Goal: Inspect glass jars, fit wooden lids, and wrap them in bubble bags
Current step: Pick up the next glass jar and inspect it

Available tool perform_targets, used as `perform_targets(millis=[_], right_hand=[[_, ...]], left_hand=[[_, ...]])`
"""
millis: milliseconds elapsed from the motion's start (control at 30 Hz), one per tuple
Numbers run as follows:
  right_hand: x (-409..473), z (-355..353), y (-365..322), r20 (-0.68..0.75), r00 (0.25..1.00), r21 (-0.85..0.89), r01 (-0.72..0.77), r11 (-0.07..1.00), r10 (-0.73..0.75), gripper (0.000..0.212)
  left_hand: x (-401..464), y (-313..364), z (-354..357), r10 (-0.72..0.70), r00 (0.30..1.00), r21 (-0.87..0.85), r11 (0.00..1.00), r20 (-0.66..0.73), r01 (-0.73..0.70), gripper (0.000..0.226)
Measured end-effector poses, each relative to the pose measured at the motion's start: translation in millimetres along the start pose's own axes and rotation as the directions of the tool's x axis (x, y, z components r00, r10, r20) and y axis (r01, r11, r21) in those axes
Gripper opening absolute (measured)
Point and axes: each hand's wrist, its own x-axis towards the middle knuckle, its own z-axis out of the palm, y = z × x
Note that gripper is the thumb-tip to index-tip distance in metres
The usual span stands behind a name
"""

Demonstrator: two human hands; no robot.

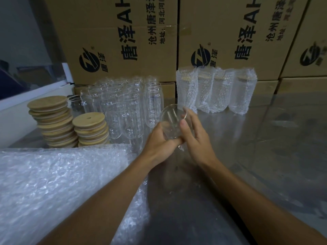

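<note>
While lids (53, 121) and bare jars (123, 106) wait at far left, the left hand (160, 140) and right hand (192, 133) together clasp one lidless jar (170, 121) mid-table, seemingly under inspection; four wrapped jars (215, 91) stand far right. Most remain.

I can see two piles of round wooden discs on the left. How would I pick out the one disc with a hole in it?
Start at the wall of brown cardboard boxes and drop to the cluster of clear glass jars on the steel table. Left of them stand two stacks of pale round wooden lids; take the shorter, nearer stack. The lid with the hole lies on top of it, while the taller stack's top lid shows none.
</note>
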Motion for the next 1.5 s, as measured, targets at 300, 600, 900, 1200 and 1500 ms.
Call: perform_targets(millis=[300,600,900,1200,1500], right_hand=[[-0.5,-4.4,12.9,0.042,0.990,-0.033,-0.133,0.991,0.135,0.056],[12.0,-8.4,8.2,-0.051,0.895,0.419,-0.384,0.823,0.444,0.037],[14.1,-23.0,-0.2,0.114,0.809,0.635,-0.506,0.584,0.576,0.061],[12.6,-27.5,-13.3,0.273,0.777,0.498,-0.619,0.608,0.567,0.088],[11.2,-30.9,-17.5,0.459,0.766,0.482,-0.640,0.598,0.451,0.060]], left_hand=[[4.4,-3.0,-3.9,-0.131,0.988,-0.226,0.963,0.078,0.146,0.095],[3.4,-1.7,-4.5,-0.118,0.979,-0.293,0.942,0.169,0.164,0.058],[-1.0,-0.7,0.1,0.006,0.996,-0.143,0.990,0.093,0.008,0.059],[-5.8,5.8,0.4,0.013,1.000,-0.207,0.978,0.028,-0.007,0.056],[-7.2,9.5,-1.1,-0.013,0.996,-0.139,0.990,-0.084,0.001,0.081]])
